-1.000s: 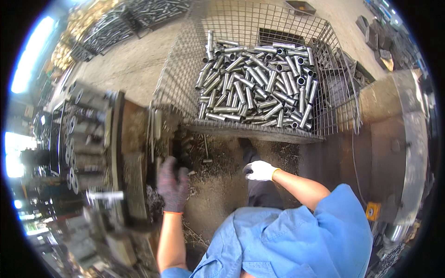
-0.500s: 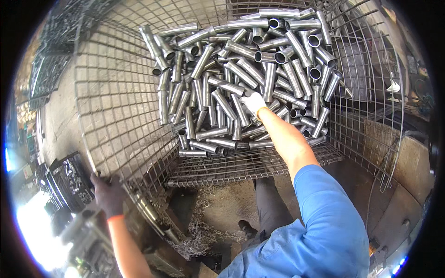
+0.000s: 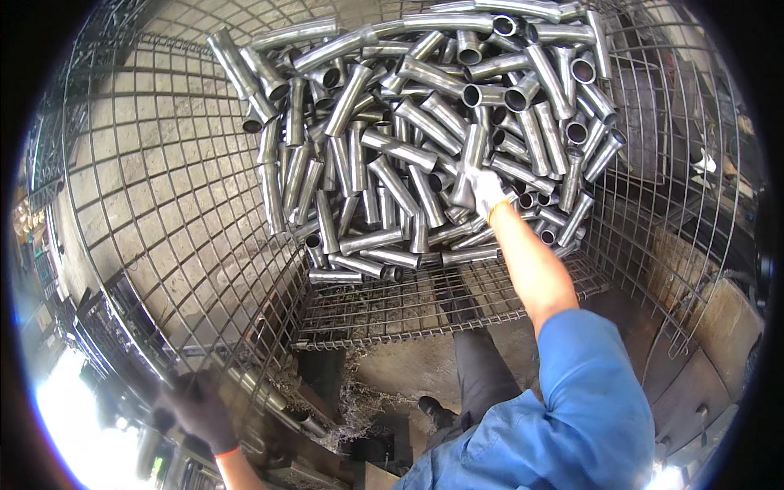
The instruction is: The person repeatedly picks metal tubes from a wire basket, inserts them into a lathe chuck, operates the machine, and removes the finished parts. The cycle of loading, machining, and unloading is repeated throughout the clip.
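Fingers of the white-gloved, yellow-cuffed right hand (image 3: 485, 188) have shifted rightward in the last half second, away from the end of a slanting grey metal tube (image 3: 398, 149); they now look wrapped around the lower part of a short, shiny grey steel tube with a flared end (image 3: 473, 149), which lies on top of the heap, pointing away from the person; this suggests that one piece is now singled out from the rest; meanwhile the dark-gloved, orange-cuffed left hand (image 3: 198, 411) has come lower in view, outside the container's near left corner; it is blurred, so I cannot tell whether its fingers are loose or closed.

The large open basket of crossed grey wire mesh (image 3: 392, 336) holds the heap of similar cylindrical grey metal tubes (image 3: 347, 102), lying at many angles, several with round mouths showing; pale curled metal shavings (image 3: 353, 415) lie outside, below its near edge.
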